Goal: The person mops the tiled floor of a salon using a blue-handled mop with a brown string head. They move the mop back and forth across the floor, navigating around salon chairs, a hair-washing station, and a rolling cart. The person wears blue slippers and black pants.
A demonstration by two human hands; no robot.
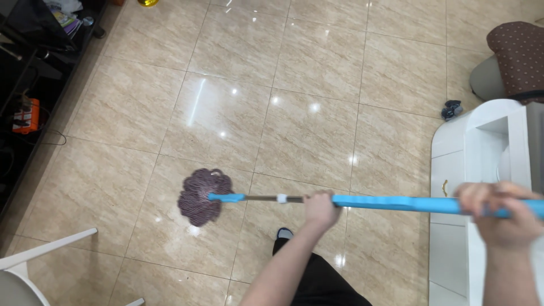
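A glossy floor point(317, 73) of large beige marble-look tiles filled nearly the whole view, throwing back small ceiling-light glints. Along the far left edge ran a dark shelf unit point(25, 68) cluttered with items, an orange object among them. On the right stood a white cabinet point(453, 170) with a small gold handle, and beyond it a brown dotted cushion point(518, 56). A white chair point(34, 260) poked in at the near left corner. A small dark bundle point(451, 109) lay on the tiles near the cabinet.

Across the lower middle, a mop point(272, 198) lay nearly level, its blue handle running from the right edge to a short metal section, then a blue neck. Its purple stringy head point(201, 198) was pressed flat on the tiles, left of centre.

The left hand point(321, 208), arm stretched forward, was wrapped shut around the handle at mid-length. The right hand point(501, 212), nearer and blurred, was curled closed around the handle's upper end.
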